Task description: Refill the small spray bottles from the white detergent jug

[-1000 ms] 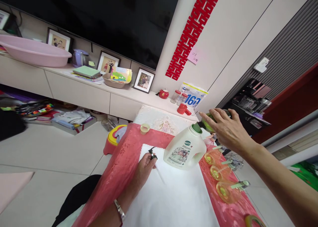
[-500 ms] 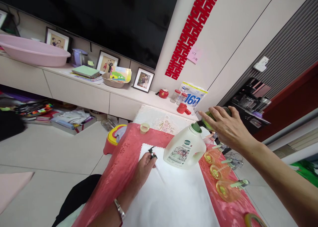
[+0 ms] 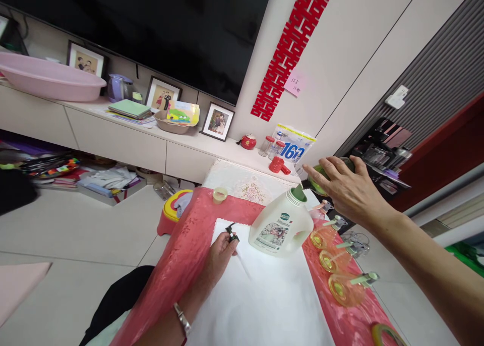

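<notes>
My left hand (image 3: 223, 255) pinches a black pump head (image 3: 232, 235), whose thin clear tube slants down over the white sheet. In my right hand (image 3: 346, 182) is a green see-through bottle (image 3: 319, 178), gripped from above, its neck hard to make out. Just left of and below that bottle stands a white detergent jug (image 3: 278, 227), upright and uncapped, with a green pouring spout in its mouth. To the right of the jug, several clear pump bottles (image 3: 344, 288) with yellow liquid in the bottom stand in a row.
A white sheet (image 3: 272, 305) covers part of the red tablecloth (image 3: 185, 235). A small cup (image 3: 219, 195) stands at the far left corner, a tape roll (image 3: 385, 334) at the near right. Behind is a low cabinet (image 3: 124, 136); a red-yellow stool (image 3: 170, 212) stands left.
My right hand has drawn the green bottle slightly up and right, so its neck is away from the jug's mouth and the green spout shows. My left hand stays put with the pump head.
</notes>
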`<action>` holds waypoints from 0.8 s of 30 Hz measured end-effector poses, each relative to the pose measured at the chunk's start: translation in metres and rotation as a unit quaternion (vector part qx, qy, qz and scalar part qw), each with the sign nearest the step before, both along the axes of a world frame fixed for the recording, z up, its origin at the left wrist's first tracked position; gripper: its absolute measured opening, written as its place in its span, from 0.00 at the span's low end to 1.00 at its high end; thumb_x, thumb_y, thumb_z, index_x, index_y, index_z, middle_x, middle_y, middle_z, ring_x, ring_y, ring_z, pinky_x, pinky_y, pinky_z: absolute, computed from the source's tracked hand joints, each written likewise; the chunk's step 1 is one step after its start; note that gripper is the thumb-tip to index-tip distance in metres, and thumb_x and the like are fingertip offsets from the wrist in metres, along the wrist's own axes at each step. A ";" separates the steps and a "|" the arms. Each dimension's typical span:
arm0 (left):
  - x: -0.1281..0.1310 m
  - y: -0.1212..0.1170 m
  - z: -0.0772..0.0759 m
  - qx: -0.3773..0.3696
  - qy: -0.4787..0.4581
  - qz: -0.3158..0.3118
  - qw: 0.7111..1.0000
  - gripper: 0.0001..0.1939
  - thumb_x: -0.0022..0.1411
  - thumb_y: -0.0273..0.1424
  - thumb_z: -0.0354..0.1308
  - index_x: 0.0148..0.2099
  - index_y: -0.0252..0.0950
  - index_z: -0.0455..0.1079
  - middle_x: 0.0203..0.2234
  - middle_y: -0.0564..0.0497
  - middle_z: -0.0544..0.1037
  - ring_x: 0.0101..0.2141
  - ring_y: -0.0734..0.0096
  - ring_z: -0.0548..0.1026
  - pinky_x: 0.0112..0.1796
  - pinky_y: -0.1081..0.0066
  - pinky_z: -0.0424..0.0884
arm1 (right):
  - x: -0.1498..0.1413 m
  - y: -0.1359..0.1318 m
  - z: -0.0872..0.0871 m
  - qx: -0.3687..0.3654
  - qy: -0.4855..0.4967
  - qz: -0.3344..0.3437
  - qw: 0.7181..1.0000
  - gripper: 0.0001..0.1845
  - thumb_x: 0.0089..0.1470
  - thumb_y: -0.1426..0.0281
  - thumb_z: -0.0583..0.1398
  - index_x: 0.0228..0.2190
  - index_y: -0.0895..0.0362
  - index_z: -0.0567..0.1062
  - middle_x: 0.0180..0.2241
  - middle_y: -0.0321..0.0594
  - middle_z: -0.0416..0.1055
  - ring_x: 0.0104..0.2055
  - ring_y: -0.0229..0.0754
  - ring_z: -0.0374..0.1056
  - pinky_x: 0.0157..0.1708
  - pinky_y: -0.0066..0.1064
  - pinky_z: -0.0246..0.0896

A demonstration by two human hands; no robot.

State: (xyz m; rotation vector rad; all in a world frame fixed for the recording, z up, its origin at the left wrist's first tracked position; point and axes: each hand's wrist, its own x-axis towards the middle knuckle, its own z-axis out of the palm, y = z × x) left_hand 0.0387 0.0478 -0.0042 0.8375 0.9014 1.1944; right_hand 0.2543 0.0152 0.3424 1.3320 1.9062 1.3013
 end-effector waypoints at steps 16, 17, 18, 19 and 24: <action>0.000 -0.001 -0.001 0.010 0.011 0.000 1.000 0.22 0.47 0.46 0.67 0.40 0.38 0.72 0.35 0.48 0.81 0.33 0.63 0.79 0.31 0.68 0.74 | -0.004 0.000 0.002 0.014 -0.010 0.025 1.000 0.38 0.58 0.85 0.53 0.67 0.52 0.60 0.57 0.50 0.61 0.60 0.54 0.56 0.59 0.58 0.53; 0.000 -0.001 0.000 0.009 0.010 -0.001 1.000 0.22 0.47 0.46 0.67 0.40 0.38 0.72 0.35 0.48 0.81 0.33 0.63 0.79 0.31 0.68 0.74 | -0.004 0.000 0.002 0.016 -0.011 0.023 1.000 0.38 0.59 0.84 0.53 0.67 0.52 0.60 0.58 0.50 0.61 0.60 0.54 0.56 0.60 0.58 0.53; 0.000 -0.001 0.001 0.009 0.009 -0.003 1.000 0.22 0.47 0.46 0.67 0.40 0.37 0.72 0.35 0.48 0.81 0.34 0.62 0.79 0.31 0.68 0.74 | -0.004 0.000 0.002 0.017 -0.014 0.020 1.000 0.37 0.59 0.84 0.54 0.67 0.52 0.60 0.58 0.51 0.60 0.60 0.54 0.56 0.60 0.58 0.53; 0.000 -0.001 0.001 0.009 0.008 -0.004 1.000 0.23 0.47 0.47 0.67 0.40 0.37 0.71 0.35 0.48 0.81 0.34 0.62 0.79 0.31 0.68 0.74 | -0.004 0.000 0.001 0.017 -0.016 0.018 1.000 0.37 0.60 0.84 0.54 0.67 0.52 0.60 0.58 0.51 0.60 0.60 0.54 0.55 0.60 0.58 0.53; 0.000 -0.001 0.000 0.016 0.009 -0.003 1.000 0.23 0.47 0.47 0.67 0.40 0.38 0.72 0.35 0.48 0.81 0.33 0.62 0.78 0.31 0.68 0.73 | -0.007 0.001 -0.001 0.016 -0.016 0.017 1.000 0.37 0.60 0.82 0.56 0.68 0.52 0.59 0.59 0.52 0.59 0.61 0.55 0.55 0.60 0.58 0.53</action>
